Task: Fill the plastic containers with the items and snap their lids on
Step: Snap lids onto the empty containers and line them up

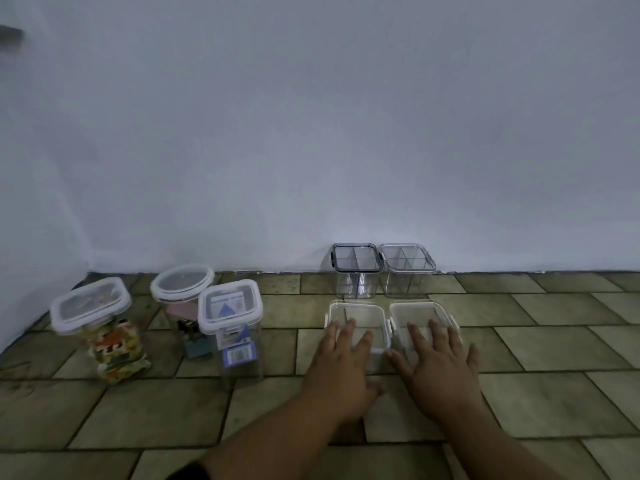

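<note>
Two clear square containers with white-clipped lids stand side by side on the tiled floor. My left hand (341, 365) lies flat, fingers spread, on the lid of the left container (356, 311). My right hand (438, 365) lies flat the same way on the lid of the right container (420, 311). Behind them by the wall are two clear divided containers: the left divided one (356, 268) has a dark-rimmed lid, the right divided one (407, 268) looks empty.
At the left stand three lidded containers: a square one with colourful packets (100, 327), a round one (181, 289) with small items, and a tall square one with a barcode label (232, 327). A white wall (311, 133) rises behind.
</note>
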